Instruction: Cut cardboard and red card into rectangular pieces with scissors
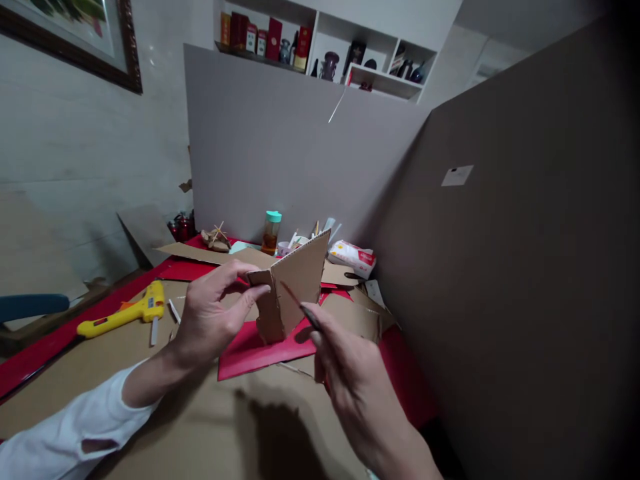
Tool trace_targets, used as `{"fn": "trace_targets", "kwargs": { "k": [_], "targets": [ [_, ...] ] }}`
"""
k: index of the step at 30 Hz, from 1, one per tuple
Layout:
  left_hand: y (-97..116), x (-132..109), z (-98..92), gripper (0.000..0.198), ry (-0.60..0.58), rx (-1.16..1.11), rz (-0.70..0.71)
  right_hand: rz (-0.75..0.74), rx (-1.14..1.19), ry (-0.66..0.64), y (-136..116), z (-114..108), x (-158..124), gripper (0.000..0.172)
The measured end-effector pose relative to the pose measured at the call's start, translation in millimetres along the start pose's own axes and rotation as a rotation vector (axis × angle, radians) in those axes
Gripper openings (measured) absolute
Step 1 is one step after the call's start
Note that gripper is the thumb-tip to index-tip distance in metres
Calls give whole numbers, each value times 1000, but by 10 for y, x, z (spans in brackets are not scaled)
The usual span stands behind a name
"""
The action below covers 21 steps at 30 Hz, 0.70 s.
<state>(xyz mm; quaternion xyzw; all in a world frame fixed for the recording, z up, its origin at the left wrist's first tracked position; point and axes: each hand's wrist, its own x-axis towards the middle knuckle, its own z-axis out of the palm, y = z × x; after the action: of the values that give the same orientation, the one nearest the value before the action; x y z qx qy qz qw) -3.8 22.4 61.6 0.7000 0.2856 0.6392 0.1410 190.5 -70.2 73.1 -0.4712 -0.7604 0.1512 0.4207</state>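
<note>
My left hand (213, 317) pinches the upper left edge of a folded cardboard piece (303, 270) between thumb and fingers. The piece stands upright on a red board (245, 360), its narrow flap turned toward me and its tall panel slanting away to the right. In my right hand (355, 380) is a slim pointed tool (311, 316) with a dark handle, held like a pen. Its thin tip lies in front of the tall panel near the fold; whether it touches the cardboard I cannot tell.
A yellow glue gun (145, 309) lies at the left on a large cardboard sheet (200, 433). Toward the back are a teal-lidded bottle (271, 233), a tissue pack (353, 258) and cardboard scraps (350, 317). Tall grey panels (300, 153) enclose the back and right.
</note>
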Motion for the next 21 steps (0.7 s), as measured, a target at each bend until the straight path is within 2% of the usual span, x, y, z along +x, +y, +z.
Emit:
{"fn": "trace_targets", "kwargs": {
  "k": [3,9,11,21],
  "targets": [
    [10,-47,-12,16,4,41,33,-102,-150,-34,-185,128,58,27],
    [15,-61,-19,18,-7,90,70,-234,-385,133,-251,191,169,23],
    [22,-56,-14,19,-16,96,77,-228,-440,158,-235,193,192,21],
    [52,-44,11,20,-49,85,67,-137,-423,79,-260,118,219,19]
  ]
}}
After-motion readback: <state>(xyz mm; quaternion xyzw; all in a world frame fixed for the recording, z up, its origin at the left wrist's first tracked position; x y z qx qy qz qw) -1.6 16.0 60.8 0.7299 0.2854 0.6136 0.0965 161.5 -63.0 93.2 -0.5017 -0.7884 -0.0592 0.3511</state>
